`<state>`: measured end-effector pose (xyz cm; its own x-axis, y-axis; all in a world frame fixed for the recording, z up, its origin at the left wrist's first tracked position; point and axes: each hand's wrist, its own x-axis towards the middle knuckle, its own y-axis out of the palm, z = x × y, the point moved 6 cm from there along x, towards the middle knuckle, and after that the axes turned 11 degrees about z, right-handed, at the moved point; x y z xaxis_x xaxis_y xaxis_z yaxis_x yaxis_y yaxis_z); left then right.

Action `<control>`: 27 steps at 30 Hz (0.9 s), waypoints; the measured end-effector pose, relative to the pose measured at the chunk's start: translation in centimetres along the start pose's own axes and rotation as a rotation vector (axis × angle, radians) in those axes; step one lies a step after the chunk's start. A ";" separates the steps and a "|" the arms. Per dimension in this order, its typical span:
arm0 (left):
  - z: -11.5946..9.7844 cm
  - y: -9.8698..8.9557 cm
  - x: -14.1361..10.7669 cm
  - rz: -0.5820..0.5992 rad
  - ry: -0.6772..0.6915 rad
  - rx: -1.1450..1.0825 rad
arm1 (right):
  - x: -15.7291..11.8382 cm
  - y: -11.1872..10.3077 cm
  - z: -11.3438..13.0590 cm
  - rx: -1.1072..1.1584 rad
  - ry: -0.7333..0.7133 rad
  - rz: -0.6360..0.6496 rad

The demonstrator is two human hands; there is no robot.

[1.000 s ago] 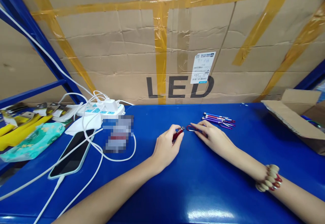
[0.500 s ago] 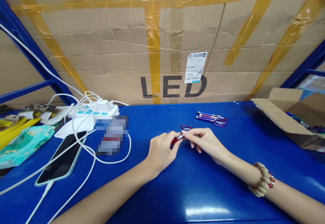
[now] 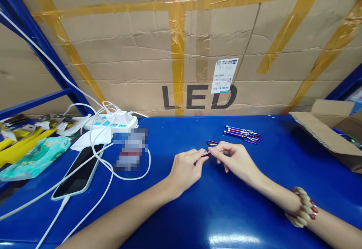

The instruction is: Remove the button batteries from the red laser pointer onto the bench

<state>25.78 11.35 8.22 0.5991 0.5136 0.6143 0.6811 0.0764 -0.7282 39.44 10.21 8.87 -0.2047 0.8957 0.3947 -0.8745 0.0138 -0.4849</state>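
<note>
The left hand (image 3: 185,168) is pinching a small red torch (image 3: 204,153) while the right hand (image 3: 236,159) is pinching its red clip (image 3: 212,143) just beyond the fingertips, joining apparently unfinished, finished purple torches (image 3: 242,133) lying past the right hand.

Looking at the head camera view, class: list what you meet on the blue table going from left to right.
Teal packet → phone → left hand → right hand → bead bracelet → open cardboard box.
</note>
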 end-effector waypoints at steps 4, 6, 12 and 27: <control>0.2 -0.1 0.3 0.018 -0.033 -0.063 | -0.1 -0.5 0.7 -0.111 -0.095 -0.045; 0.4 -0.3 0.5 0.010 -0.060 -0.089 | -0.1 -1.0 0.8 -0.177 -0.147 -0.068; 1.3 -0.3 0.7 0.029 -0.146 -0.077 | -0.2 -2.0 0.9 -0.472 -0.340 -0.098; 1.7 -0.3 1.0 -0.015 -0.087 -0.093 | -0.1 -1.6 0.7 -0.817 -0.374 -0.066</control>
<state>25.51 13.34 8.52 0.5524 0.5855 0.5934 0.7285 0.0069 -0.6850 40.56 9.83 10.18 -0.4201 0.6805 0.6004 -0.3339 0.4993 -0.7995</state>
